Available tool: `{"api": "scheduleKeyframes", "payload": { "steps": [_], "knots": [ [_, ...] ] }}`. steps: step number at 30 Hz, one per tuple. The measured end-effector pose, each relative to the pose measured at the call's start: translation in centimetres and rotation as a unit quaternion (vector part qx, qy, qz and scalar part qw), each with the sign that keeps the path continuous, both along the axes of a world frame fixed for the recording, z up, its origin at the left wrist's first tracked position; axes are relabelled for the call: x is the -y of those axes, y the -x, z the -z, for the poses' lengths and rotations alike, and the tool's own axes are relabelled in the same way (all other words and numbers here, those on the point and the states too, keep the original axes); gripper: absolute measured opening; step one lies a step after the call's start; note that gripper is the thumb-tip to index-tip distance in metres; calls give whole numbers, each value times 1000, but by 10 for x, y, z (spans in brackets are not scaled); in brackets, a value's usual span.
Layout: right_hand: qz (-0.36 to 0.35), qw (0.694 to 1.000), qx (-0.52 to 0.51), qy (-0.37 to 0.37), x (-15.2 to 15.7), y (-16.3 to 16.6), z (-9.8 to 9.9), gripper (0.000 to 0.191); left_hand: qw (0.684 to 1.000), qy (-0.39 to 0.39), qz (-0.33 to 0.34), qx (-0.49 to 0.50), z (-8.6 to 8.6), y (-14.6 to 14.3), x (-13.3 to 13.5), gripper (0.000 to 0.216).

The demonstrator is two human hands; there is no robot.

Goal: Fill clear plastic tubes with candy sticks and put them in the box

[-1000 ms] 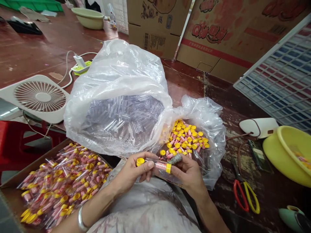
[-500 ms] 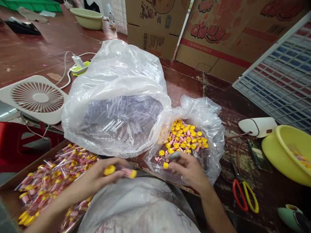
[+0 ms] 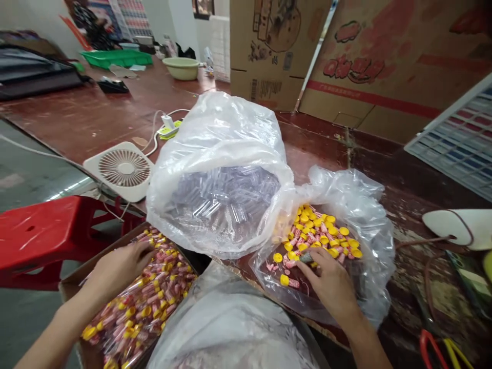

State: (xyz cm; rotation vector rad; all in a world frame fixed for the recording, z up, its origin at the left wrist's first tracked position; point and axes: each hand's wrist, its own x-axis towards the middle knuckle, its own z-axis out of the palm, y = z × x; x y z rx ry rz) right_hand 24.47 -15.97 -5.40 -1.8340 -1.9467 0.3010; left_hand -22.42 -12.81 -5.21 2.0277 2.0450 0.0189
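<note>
My left hand [image 3: 125,262] hangs over a cardboard box [image 3: 71,292] of clear tubes with yellow caps and pink contents. Its fingers point down and apart, with nothing visible in them. On the right, my right hand [image 3: 330,277] reaches into a pile of yellow caps [image 3: 325,238] with pink patterned pieces attached, lying on a clear plastic bag [image 3: 369,205]. A grey-green cover [image 3: 306,259] is on one finger; thumb and fingers are apart at the pile's near edge. One capped pink piece [image 3: 284,280] lies apart, nearer me. Between the hands, a large plastic bag [image 3: 230,123] gapes, showing empty clear tubes [image 3: 226,192].
A white fan [image 3: 125,169] and a power strip [image 3: 169,130] stand left of the bag. A red stool [image 3: 42,225] is beside the box. Scissors [image 3: 434,343] and a white corded device [image 3: 457,228] lie right. Cartons [image 3: 369,102] stand behind.
My left hand has moved left from my lap to over the box, and the capped tubes it held no longer show in it. My right hand has moved slightly into the pile. The view has shifted.
</note>
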Motion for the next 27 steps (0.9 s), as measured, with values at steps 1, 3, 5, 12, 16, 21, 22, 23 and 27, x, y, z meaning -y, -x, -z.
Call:
{"api": "scheduleKeyframes", "payload": {
  "steps": [1, 3, 5, 12, 16, 21, 22, 23, 27],
  "knots": [
    [3, 1000, -22, 3, -1, 0, -1, 39, 999, -43, 12, -1, -15, -22, -7, 33],
    [20, 997, -70, 20, -1, 3, -5, 37, 992, -112, 62, 5, -34, -67, -27, 34],
    [41, 991, -126, 36, 1, 7, -10, 35, 987, -135, 82, -30, -40, -106, -53, 34],
    [61, 965, -251, -43, 14, 20, -22, 26, 987, -132, 92, -28, -16, -151, -98, 24],
    [6, 958, -263, -114, 9, 41, -30, 21, 954, -90, 147, 244, -24, -157, -57, 25],
    [-98, 955, -218, -175, -8, 71, -52, 17, 859, 95, 161, 477, -49, -186, -11, 22],
    [-121, 955, -211, -170, -10, 74, -55, 17, 840, 118, 153, 507, -52, -191, -7, 21],
    [-147, 953, -207, -164, -10, 76, -57, 18, 820, 140, 141, 537, -53, -195, -5, 21],
    [-239, 948, -142, -153, -5, 75, -55, 34, 709, 215, 86, 666, -47, -205, -3, 23]
  ]
}}
